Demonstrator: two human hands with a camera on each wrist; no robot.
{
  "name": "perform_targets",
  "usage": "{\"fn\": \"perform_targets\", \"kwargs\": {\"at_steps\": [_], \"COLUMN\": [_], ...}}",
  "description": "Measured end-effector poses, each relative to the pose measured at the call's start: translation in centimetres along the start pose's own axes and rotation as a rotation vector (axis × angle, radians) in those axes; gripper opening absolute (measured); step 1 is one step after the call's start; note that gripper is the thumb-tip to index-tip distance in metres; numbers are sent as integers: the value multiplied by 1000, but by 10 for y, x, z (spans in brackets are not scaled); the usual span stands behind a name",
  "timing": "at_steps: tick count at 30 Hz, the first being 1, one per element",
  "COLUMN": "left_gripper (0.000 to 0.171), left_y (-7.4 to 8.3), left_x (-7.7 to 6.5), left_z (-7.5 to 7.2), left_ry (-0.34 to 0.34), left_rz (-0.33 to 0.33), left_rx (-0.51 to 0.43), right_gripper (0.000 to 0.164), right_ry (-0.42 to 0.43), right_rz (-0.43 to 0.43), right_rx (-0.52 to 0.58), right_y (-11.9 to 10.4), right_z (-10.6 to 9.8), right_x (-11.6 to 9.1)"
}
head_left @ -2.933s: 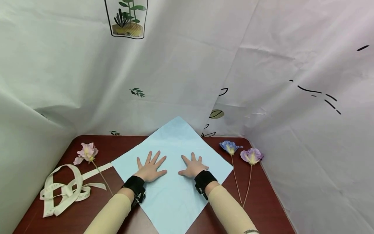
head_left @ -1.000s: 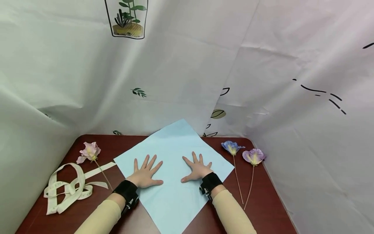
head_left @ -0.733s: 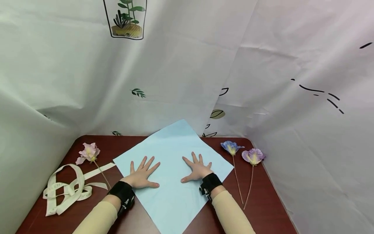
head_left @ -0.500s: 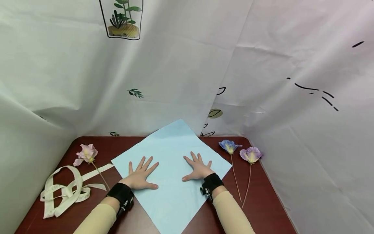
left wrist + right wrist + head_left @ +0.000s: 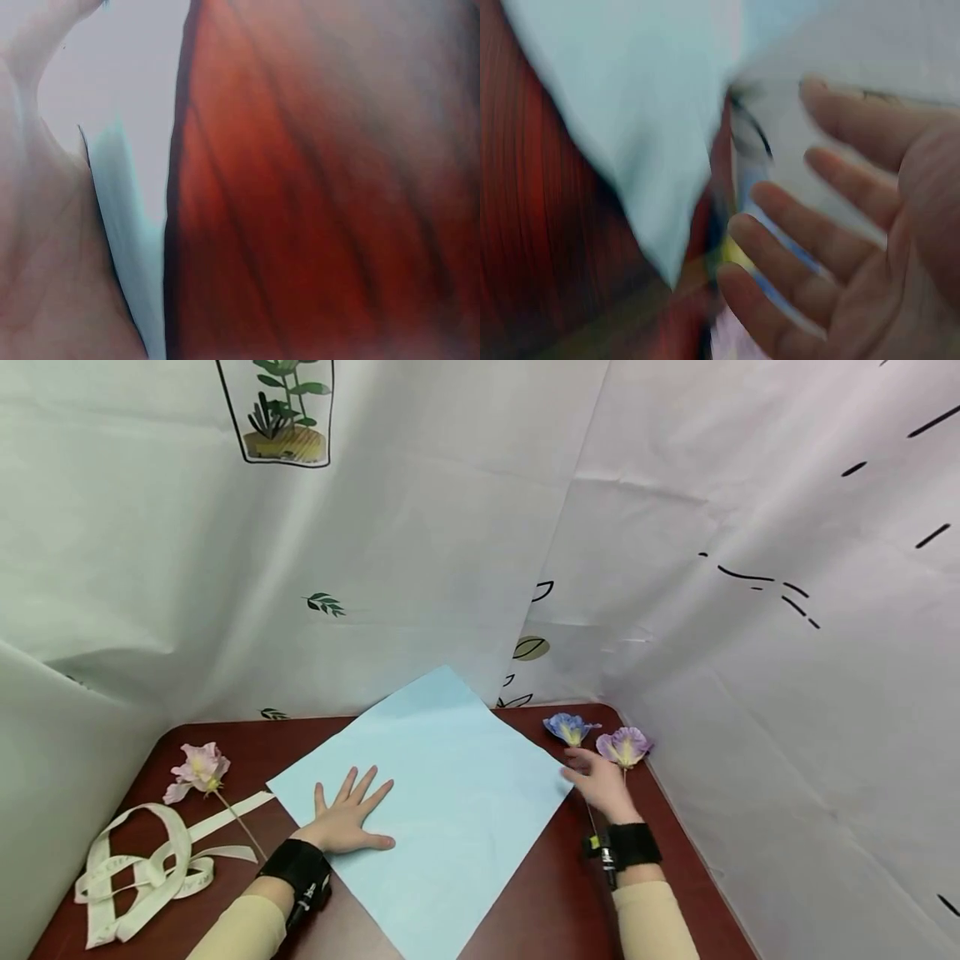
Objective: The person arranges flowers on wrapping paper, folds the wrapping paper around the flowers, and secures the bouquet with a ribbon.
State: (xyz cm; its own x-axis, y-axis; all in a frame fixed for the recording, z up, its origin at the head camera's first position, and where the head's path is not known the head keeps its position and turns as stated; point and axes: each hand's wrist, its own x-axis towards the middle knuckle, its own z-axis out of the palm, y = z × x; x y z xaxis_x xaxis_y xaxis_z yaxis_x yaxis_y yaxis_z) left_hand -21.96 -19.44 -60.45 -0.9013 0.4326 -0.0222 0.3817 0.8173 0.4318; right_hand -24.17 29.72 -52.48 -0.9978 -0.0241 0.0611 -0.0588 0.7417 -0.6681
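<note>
A light blue square sheet (image 5: pixel 442 818) lies cornerwise on the table, its far corner leaning up against the backdrop. My left hand (image 5: pixel 341 822) rests flat on its left part with fingers spread. At the sheet's right corner, my right hand (image 5: pixel 603 785) hovers over the stem of a blue flower (image 5: pixel 568 728), fingers loosely bent. Nothing sits in that hand in the right wrist view, where the sheet's corner (image 5: pixel 656 150) is blurred. A purple flower (image 5: pixel 625 746) lies just beyond it, its stem largely hidden by the hand and wrist.
A pink flower (image 5: pixel 202 768) lies on the left, its stem crossing a loosely looped white ribbon (image 5: pixel 210 827) with faint lettering. One ribbon end reaches the sheet's left corner. The dark red table (image 5: pixel 547 902) meets a pale printed cloth backdrop (image 5: pixel 420 543) behind and at both sides.
My right hand has lifted off the sheet and moved right to the blue flower's stem. Earlier, the left hand slid a little left; it stays pressed flat. The head view has turned slightly right.
</note>
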Motion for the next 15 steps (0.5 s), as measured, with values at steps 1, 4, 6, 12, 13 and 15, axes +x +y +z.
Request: {"fn": "perform_targets", "kwargs": {"at_steps": [1, 4, 6, 12, 13, 15], "left_gripper": [108, 108, 108, 110, 110, 109], "left_y": [-1, -2, -1, 2, 2, 3], "left_x": [0, -2, -3, -3, -2, -2], "left_z": [1, 0, -2, -4, -4, -4], "left_ry": [1, -3, -6, -24, -22, -14], "left_rz": [3, 2, 4, -4, -3, -2], "left_rx": [10, 17, 7, 1, 2, 0], "right_gripper": [44, 39, 40, 46, 46, 46], "right_ry": [48, 92, 54, -89, -89, -74], "right_rz": [51, 240, 341, 417, 417, 416], "right_rx": [-43, -140, -180, -228, -231, -232], "right_y": [8, 27, 38, 60, 62, 64], "right_z": [-10, -35, -46, -51, -48, -44], "right_x": [-5, -20, -30, -44, -44, -44]}}
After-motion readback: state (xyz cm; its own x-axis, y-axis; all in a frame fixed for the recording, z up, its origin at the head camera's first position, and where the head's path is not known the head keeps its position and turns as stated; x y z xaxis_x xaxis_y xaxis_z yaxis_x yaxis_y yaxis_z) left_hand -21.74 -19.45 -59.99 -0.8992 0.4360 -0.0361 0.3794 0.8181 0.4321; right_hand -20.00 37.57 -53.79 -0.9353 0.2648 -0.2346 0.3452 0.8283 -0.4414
